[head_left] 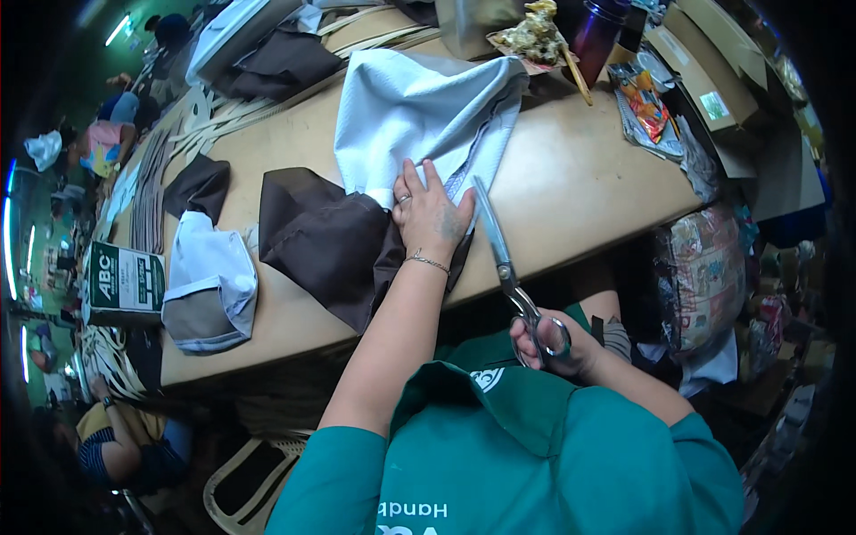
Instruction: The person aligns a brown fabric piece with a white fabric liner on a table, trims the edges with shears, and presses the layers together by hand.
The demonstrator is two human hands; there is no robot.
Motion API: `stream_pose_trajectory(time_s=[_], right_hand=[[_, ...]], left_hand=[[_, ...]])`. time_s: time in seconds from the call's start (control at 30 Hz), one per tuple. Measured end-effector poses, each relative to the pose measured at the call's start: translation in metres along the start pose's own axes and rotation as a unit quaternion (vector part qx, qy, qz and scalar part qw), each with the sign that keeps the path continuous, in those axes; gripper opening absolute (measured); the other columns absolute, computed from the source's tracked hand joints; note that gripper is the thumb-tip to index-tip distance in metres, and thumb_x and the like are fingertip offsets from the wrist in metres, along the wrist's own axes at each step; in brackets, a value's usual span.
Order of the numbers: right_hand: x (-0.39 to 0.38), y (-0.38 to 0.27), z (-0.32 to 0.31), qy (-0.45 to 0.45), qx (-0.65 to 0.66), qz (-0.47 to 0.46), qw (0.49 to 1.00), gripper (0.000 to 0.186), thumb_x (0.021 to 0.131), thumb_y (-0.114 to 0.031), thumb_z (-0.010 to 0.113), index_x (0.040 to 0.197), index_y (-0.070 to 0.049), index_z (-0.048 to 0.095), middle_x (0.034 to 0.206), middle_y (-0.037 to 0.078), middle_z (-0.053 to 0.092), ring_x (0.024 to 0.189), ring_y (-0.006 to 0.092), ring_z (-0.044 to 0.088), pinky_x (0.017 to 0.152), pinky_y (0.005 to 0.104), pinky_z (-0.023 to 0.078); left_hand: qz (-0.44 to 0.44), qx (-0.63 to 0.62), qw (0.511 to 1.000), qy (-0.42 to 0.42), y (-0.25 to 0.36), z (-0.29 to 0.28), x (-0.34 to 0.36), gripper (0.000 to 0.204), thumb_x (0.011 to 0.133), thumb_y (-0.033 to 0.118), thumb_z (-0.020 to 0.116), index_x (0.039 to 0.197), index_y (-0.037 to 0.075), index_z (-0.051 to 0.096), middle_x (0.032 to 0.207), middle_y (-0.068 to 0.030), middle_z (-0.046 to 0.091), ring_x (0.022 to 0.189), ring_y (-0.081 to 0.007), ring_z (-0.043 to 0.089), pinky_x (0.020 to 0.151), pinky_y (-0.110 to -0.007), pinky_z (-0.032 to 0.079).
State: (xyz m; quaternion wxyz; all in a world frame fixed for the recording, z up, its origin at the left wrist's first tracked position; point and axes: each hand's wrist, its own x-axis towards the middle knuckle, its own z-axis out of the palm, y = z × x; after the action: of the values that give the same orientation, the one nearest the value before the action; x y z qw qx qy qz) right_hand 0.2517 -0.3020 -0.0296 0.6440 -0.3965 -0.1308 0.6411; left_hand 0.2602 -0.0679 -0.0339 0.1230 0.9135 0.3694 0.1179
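Observation:
My left hand point(432, 214) lies with fingers stretched out on a white fabric piece point(410, 116), which is joined to dark brown fabric point(321, 241) lying beside and under my wrist. My right hand point(553, 343) grips large metal scissors point(501, 259) by their handles. The blades point up and away from me, their tips beside my left thumb at the white fabric's right part, over a grey strip along it. Whether the blades touch the fabric I cannot tell.
On the wooden table point(588, 178) are another white-and-brown piece point(209, 285), a green tin point(125, 281), long strips point(147, 196), a purple bottle point(597, 45) and packets point(646, 107). Cardboard boxes point(704, 62) and a bundle point(695, 276) stand right. A co-worker point(125, 437) sits lower left, near a chair point(241, 464).

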Motion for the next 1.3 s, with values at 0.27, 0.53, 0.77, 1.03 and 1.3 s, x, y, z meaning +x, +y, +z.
stream_pose_trajectory(time_s=[0.27, 0.53, 0.77, 1.03, 1.3], right_hand=[[0.025, 0.002, 0.003, -0.019, 0.037, -0.002, 0.999, 0.072, 0.071, -0.073, 0.038, 0.095, -0.008, 0.055, 0.067, 0.0, 0.052, 0.061, 0.0128, 0.054, 0.052, 0.0223, 0.038], [0.032, 0.005, 0.009, -0.014, 0.096, -0.025, 0.995, 0.074, 0.07, -0.075, 0.036, 0.091, -0.007, 0.056, 0.064, 0.001, 0.051, 0.057, 0.0139, 0.054, 0.049, 0.0231, 0.037], [0.041, -0.006, 0.017, 0.017, 0.11, -0.036, 0.993, 0.076, 0.07, -0.076, 0.035, 0.091, -0.005, 0.056, 0.063, 0.002, 0.049, 0.056, 0.0155, 0.052, 0.052, 0.0255, 0.04], [0.054, 0.006, 0.015, 0.088, 0.04, -0.065, 0.993, 0.07, 0.071, -0.072, 0.043, 0.087, -0.005, 0.051, 0.062, 0.002, 0.049, 0.052, 0.0126, 0.05, 0.05, 0.022, 0.037], [0.054, -0.01, 0.019, 0.108, -0.034, -0.223, 0.968, 0.02, 0.085, -0.023, 0.06, 0.082, -0.007, 0.049, 0.063, 0.002, 0.048, 0.053, 0.0106, 0.049, 0.05, 0.0233, 0.042]], left_hand=[[0.015, 0.013, 1.0, 0.017, 0.0, 0.005, -0.001, 0.077, 0.074, 0.052, 0.057, 0.129, 0.001, 0.036, 0.137, -0.0197, 0.024, 0.124, -0.0348, 0.027, 0.094, -0.046, 0.033], [0.021, 0.018, 0.999, 0.024, -0.001, 0.002, -0.001, 0.075, 0.074, 0.05, 0.056, 0.127, 0.001, 0.039, 0.136, -0.02, 0.027, 0.122, -0.0351, 0.029, 0.092, -0.046, 0.035], [0.031, 0.02, 0.999, 0.037, -0.002, 0.006, -0.001, 0.074, 0.073, 0.047, 0.058, 0.127, 0.001, 0.038, 0.135, -0.0208, 0.028, 0.122, -0.0345, 0.03, 0.092, -0.045, 0.036], [0.032, 0.013, 0.999, 0.03, -0.003, 0.005, -0.002, 0.074, 0.073, 0.044, 0.059, 0.128, 0.0, 0.037, 0.136, -0.0208, 0.027, 0.122, -0.0352, 0.029, 0.092, -0.045, 0.035], [0.045, 0.017, 0.997, 0.053, -0.004, 0.01, 0.0, 0.077, 0.073, 0.053, 0.057, 0.127, 0.002, 0.039, 0.133, -0.0214, 0.031, 0.12, -0.0381, 0.031, 0.089, -0.049, 0.038]])
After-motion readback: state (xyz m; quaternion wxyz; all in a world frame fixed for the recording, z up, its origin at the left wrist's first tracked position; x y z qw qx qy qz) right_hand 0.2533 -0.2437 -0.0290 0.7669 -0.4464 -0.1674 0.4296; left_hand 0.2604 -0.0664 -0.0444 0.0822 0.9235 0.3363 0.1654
